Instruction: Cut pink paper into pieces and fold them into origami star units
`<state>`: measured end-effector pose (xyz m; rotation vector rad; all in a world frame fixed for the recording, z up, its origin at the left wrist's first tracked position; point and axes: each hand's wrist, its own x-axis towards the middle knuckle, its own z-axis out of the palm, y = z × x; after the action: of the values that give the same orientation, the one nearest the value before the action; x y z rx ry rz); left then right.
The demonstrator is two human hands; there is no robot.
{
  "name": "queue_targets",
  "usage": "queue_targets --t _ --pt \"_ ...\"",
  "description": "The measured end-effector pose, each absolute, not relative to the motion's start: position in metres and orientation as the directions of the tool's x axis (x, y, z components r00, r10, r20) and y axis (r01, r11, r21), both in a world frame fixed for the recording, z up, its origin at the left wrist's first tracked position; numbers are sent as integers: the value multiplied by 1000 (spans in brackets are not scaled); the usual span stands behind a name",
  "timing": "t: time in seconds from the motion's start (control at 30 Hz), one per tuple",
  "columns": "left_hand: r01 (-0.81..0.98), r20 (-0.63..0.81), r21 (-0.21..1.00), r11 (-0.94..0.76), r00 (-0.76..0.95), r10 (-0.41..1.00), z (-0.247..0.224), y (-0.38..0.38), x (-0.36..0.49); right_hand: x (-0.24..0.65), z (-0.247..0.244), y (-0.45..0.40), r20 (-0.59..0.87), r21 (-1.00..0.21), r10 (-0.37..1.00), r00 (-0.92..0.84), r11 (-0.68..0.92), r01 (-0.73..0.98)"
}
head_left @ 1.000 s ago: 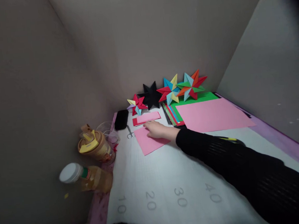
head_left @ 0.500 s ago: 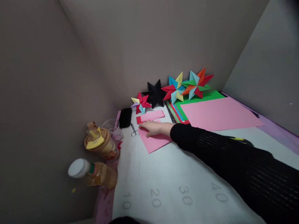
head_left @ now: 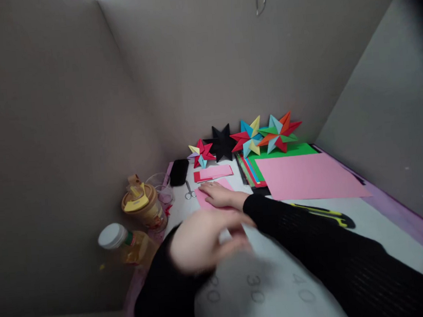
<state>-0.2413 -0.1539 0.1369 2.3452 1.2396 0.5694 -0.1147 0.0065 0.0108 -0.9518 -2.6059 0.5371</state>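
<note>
My right hand (head_left: pixel 217 194) lies with its fingers stretched out over a pink paper square (head_left: pixel 223 182), pressing it to the white mat. Nearer to me, my left hand (head_left: pixel 208 239) hovers above the mat, blurred by motion. Its thumb and fingers are curved with a gap between them, and no object shows in it. The left hand and wrist cover the square's near part. Small scissors (head_left: pixel 189 191) lie just left of the square. Behind it rest pink and red paper strips (head_left: pixel 215 172).
Folded paper stars (head_left: pixel 251 137) lean along the back wall. A large pink sheet (head_left: pixel 313 177) lies over coloured papers at right, near a black-and-yellow cutter (head_left: pixel 333 216). On the left stand a lidded cup (head_left: pixel 145 207), a bottle (head_left: pixel 117 239), a clear cup (head_left: pixel 165 189) and a black phone (head_left: pixel 179 172).
My left hand has come into view from below, moving over the mat towards the pink square. My right hand stays on the square, fingers now flatter. The view has tilted slightly up.
</note>
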Motion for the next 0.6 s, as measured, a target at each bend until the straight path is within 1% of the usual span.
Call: queue_targets --t 0.03,0.07,0.1,0.13,0.2,0.3,0.37,0.47,0.6 --pt "708 151 532 -464 460 875 128 -140 -237 -114 8 3 171 -439 674 -719 706 556" --pt "817 126 489 -305 280 952 116 -126 -234 -114 6 0 184 -432 686 -704 700 569" --pt "889 95 442 -124 91 991 102 -113 -234 -113 4 -2 198 -426 696 -690 695 579" --pt "917 65 398 25 -55 996 88 -103 -235 -113 2 -4 210 -421 705 -678 691 588" --pt "910 9 385 156 -173 985 59 -93 -239 -112 -1 -5 226 -414 712 -665 688 596" --pt "883 -41 392 259 -265 964 25 -98 -244 -110 -4 -4 221 -419 711 -668 687 593" --pt "868 -55 416 270 -273 961 13 -103 -242 -109 -5 -3 202 -428 715 -669 679 596" --pt "862 -64 458 218 -212 975 5 -105 -235 -108 -6 -2 184 -439 724 -665 666 603" --pt "870 -89 468 156 -129 988 6 -101 -231 -108 -8 -3 223 -446 715 -663 680 582"
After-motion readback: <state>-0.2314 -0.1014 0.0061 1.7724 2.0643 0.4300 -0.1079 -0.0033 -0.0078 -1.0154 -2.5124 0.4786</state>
